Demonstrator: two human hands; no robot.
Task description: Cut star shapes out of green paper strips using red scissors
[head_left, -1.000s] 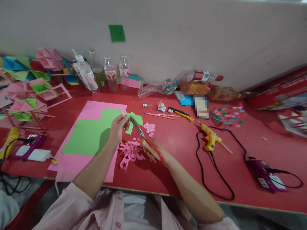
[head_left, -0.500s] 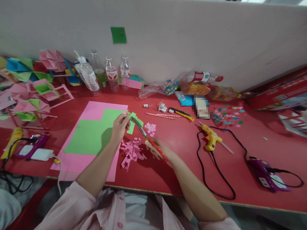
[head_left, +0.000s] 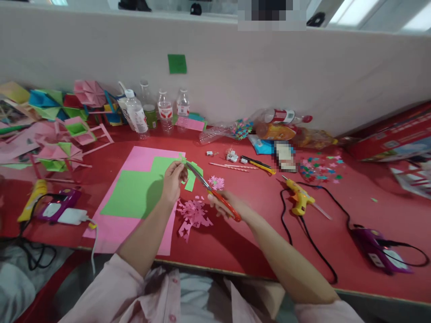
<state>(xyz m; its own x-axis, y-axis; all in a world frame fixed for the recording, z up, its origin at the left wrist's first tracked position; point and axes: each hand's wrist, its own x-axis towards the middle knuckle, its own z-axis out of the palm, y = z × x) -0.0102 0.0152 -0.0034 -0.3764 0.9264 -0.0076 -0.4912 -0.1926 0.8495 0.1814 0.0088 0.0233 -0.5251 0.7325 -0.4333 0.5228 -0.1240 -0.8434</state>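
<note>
My left hand pinches a small piece of green paper between thumb and fingers. Red-handled scissors are gripped in my right hand, with their blades pointing up and left and the tips at the paper by my left fingertips. Cut green paper strips lie just behind the blades. Beside them is a small heap of pink paper stars. Pink paper scraps with star-shaped holes lie between my forearms. Under my left arm, a green sheet rests on a larger pink sheet.
A yellow glue gun with a black cord lies to the right, near a purple power strip. Plastic bottles stand along the wall. Paper models crowd the left. A yellow cutter and loose colored stars lie toward the back.
The camera view has tilted up slightly, so everything sits a little lower and further right. The scissor blades look more closed, and the green piece at my left fingertips appears smaller.
</note>
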